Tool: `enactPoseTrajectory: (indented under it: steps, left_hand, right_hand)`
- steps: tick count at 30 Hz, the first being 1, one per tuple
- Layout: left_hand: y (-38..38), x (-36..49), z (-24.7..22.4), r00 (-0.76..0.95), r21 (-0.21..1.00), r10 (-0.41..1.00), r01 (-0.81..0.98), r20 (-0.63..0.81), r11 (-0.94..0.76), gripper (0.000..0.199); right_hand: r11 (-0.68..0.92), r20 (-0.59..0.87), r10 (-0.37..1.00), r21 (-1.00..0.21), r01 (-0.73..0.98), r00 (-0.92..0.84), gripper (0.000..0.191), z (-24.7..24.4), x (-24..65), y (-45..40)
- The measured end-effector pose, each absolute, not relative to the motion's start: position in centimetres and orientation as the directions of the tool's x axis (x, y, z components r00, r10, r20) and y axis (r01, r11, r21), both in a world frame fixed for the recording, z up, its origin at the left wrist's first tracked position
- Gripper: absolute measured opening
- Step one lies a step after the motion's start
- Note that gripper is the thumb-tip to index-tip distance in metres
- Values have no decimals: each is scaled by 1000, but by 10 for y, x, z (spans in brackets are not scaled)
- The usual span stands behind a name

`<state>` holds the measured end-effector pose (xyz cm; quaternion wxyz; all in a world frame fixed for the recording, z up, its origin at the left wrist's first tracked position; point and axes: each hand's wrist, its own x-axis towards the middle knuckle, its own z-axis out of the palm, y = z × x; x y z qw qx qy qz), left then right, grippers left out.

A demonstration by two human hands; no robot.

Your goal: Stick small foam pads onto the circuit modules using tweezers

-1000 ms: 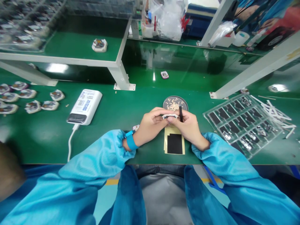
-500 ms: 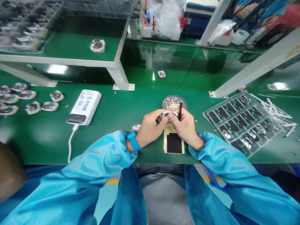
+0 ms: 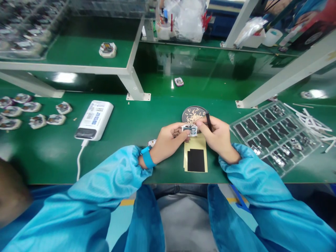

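Note:
My left hand (image 3: 169,141), a blue band at its wrist, is closed round a small white device housing (image 3: 189,130) with its inner electronics facing up. Its thumb rests on the near edge. Just right of the housing, my right hand (image 3: 216,136) holds a slim black tool (image 3: 208,120) that sticks up past the fingers. Its thumb and forefinger are pinched near the housing's right corner; the tool's working end is hidden. Beneath the hands lies a yellow backing sheet (image 3: 195,144) with black rectangular pieces (image 3: 196,161). Behind them stands a round dish (image 3: 194,108) of tiny pale parts.
At right lies a clear compartment tray (image 3: 275,136) with black pads and metal parts, beside white strips (image 3: 309,120). A white power bank (image 3: 94,120) with a cable and several open housings (image 3: 36,120) sit left. Shelf legs (image 3: 136,85) rise behind. Another person shows at far left.
My right hand has moved right and away from the housing's top, taking the black tool along. The housing in my left hand now shows more of its inside.

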<state>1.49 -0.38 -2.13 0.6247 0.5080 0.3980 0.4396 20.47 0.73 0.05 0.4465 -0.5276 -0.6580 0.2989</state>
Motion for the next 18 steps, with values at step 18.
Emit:
enactPoseTrajectory:
  steps: [18]
  left_hand:
    - [-6, 10, -15, 252, 869, 928, 348, 274, -351, 21]
  right_hand:
    - [632, 491, 771, -669, 392, -406, 17, -3, 218, 10]
